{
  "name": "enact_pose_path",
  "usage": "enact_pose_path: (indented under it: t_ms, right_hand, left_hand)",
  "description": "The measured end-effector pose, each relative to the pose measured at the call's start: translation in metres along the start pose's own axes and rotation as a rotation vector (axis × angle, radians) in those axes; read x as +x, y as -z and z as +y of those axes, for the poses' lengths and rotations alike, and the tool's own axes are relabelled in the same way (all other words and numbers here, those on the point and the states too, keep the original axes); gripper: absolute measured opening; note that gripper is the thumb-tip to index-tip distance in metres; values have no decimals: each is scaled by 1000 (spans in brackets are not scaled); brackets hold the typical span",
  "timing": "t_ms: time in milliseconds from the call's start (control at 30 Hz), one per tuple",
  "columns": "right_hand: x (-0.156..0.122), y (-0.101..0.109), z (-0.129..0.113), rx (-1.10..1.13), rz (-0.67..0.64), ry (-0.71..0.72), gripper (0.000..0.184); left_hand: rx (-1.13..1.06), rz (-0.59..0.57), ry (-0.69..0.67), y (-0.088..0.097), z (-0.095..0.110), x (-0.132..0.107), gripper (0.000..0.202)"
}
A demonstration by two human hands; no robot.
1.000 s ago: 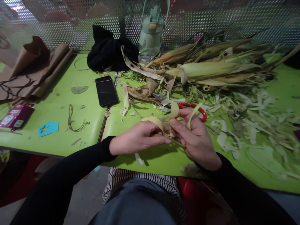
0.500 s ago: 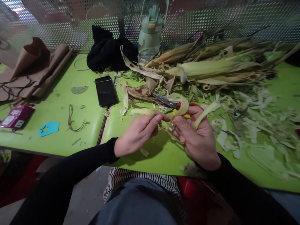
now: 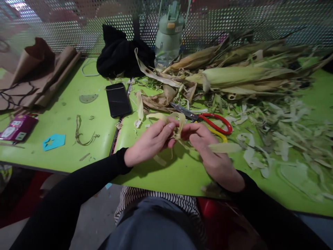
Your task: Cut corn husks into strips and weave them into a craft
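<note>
Pale strips of corn husk point(image 3: 181, 124) are bunched between my two hands, just above the green table. My left hand point(image 3: 154, 139) is closed, thumb pressed against the fingers, on one side of the bunch. On the other side my right hand point(image 3: 209, 152) pinches the husk with bent fingers, and a loose strip sticks out to the right from under it. How the strips cross between the fingertips is partly hidden. Behind my right hand lie scissors point(image 3: 192, 116) with one red and one yellow handle loop, touched by neither hand.
Corn ears in husks point(image 3: 234, 76) are piled at the back right, with husk scraps point(image 3: 283, 139) spread along the right. A green bottle point(image 3: 168, 38), black cloth point(image 3: 122, 55) and phone point(image 3: 118, 100) stand or lie behind. Brown paper point(image 3: 44, 73) and a purple box point(image 3: 18, 129) lie left.
My right hand has moved left and turned over, closer to my left hand. The strip it carried now points right, and the scissor handles are uncovered.
</note>
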State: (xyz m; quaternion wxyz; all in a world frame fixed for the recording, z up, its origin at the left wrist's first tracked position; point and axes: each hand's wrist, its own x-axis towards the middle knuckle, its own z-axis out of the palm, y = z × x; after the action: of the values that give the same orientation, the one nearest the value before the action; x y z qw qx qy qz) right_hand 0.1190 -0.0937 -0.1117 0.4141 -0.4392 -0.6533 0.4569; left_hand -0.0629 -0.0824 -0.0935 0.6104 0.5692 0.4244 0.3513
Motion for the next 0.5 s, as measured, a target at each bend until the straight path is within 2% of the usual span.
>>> enact_pose_path:
  t_ms: [300,500]
  right_hand:
    - [6,4,-6,-207,-112,44,7]
    - [10,10,-2,-163,-116,53,27]
  left_hand:
    - [-99,-39,-11,-3,-2,0,9]
    - [-54,-37,-99,0,-2,-1,12]
